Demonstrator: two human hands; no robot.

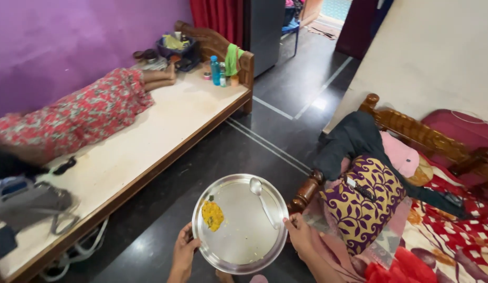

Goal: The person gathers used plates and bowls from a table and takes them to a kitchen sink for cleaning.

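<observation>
In the head view, two hands are holding one round steel plate over the dark floor, low in the picture at about 6 o'clock. The left hand is gripping the rim at the plate's 8 o'clock, fingers curled around the edge; the right hand is pinching the rim at its 3 o'clock, thumb lying on top. On the plate one spoon is resting, bowl up toward 12 o'clock and handle running down toward 4 o'clock, and one small heap of yellow food is sitting at the plate's 9 o'clock. The rest of the plate is showing bare metal.

At 9 to 11 o'clock of the picture one wooden cot is standing against a purple wall, and one person in a red patterned dress is lying on it; the head end is blurred and hard to make out. At the cot's far end one blue bottle is standing beside smaller jars too small to count surely. At 3 to 5 o'clock one bed with a carved wooden frame is being cut off by the picture's edge; one purple and gold cushion is lying on it. Both forearms are cut off at the bottom edge.
</observation>
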